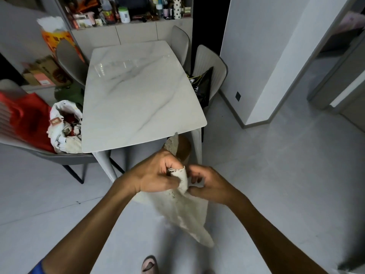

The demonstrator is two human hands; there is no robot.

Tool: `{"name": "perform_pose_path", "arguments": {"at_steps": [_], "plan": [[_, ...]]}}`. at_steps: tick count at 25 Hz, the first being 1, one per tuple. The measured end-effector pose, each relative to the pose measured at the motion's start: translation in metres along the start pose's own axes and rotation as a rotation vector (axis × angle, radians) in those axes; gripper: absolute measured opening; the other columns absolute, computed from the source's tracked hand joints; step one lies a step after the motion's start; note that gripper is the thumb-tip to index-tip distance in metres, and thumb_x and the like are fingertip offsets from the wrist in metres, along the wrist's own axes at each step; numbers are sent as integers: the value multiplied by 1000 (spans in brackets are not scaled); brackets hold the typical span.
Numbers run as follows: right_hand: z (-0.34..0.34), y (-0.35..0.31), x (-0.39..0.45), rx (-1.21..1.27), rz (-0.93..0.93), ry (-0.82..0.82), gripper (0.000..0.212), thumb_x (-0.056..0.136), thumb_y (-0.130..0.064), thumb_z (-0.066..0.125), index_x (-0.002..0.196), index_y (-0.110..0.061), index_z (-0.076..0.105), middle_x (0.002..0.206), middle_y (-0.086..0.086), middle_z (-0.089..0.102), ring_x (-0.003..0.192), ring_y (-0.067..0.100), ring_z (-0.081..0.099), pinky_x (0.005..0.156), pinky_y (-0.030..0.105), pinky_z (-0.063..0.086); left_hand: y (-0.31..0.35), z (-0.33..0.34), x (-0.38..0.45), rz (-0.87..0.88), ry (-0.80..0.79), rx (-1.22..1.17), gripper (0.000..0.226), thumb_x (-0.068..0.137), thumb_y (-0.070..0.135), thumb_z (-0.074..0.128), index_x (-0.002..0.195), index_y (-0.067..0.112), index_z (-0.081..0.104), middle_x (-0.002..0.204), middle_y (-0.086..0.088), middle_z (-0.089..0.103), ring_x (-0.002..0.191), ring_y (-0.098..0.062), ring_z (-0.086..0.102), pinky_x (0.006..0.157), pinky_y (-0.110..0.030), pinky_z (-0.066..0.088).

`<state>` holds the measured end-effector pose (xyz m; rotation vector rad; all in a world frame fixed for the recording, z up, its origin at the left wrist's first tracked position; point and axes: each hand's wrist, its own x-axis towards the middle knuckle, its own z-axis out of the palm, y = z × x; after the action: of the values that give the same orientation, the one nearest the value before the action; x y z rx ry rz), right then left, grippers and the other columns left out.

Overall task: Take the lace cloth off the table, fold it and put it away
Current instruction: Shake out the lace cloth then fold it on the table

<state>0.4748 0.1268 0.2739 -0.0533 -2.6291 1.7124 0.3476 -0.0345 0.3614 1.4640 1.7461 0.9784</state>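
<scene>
We take the marble table (138, 91) as our landmark, its top bare where we see it. The lace cloth (183, 210) is off it, held in the air just in front of the near right corner, most of its length hanging loose toward the floor, with one stray end poking up behind our hands near the table edge.

The main risk, as we judge it, is the long hanging part: it is bunched and twisted, so edges may not line up and the fold could come out crooked, or the tail could drag on the floor. The small risk is the pinch itself; lace is slippery and holed, so a corner may slide out or snag a fingertip.

Both forearms reach forward, meeting in front of the table. Our left hand (156, 175) curls its fingers and thumb round the gathered top edge. Our right hand (207, 184), beside it, has bent fingers pinching the cloth's neighbouring edge.
</scene>
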Motion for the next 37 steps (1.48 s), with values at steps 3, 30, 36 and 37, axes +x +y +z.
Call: {"name": "perform_pose_path", "arguments": {"at_steps": [3, 30, 36, 37], "plan": [[3, -11, 5, 148, 15, 62, 51, 76, -28, 77, 121, -40, 55, 110, -16, 63, 93, 5, 61, 83, 28, 53, 1, -14, -12, -38, 94, -4, 52, 72, -16, 61, 53, 32, 57, 47, 22, 52, 38, 8, 44, 39, -3, 32], [-51, 14, 2, 913, 88, 328, 19, 81, 0, 42, 83, -6, 60, 81, 10, 67, 74, 26, 65, 71, 34, 54, -151, 149, -63, -401, 211, -11, 18, 93, 24, 56, 105, 26, 69, 93, 10, 70, 83, -2, 59, 71, -8, 43], [-75, -5, -5, 846, 35, 335, 27, 79, 0, 40, 76, -11, 64, 76, 7, 68, 73, 26, 66, 70, 34, 53, -154, 169, -37, -385, -43, -174, 27, 88, 34, 56, 99, 10, 67, 91, -11, 72, 79, -18, 68, 67, -33, 52], [-81, -7, -10, 829, 11, 344, 24, 78, -1, 43, 77, -11, 65, 77, 8, 69, 75, 28, 67, 71, 35, 54, -149, 172, -31, -364, -78, -176, 29, 87, 35, 56, 99, 11, 65, 89, -7, 71, 77, -15, 66, 69, -35, 53]]}}
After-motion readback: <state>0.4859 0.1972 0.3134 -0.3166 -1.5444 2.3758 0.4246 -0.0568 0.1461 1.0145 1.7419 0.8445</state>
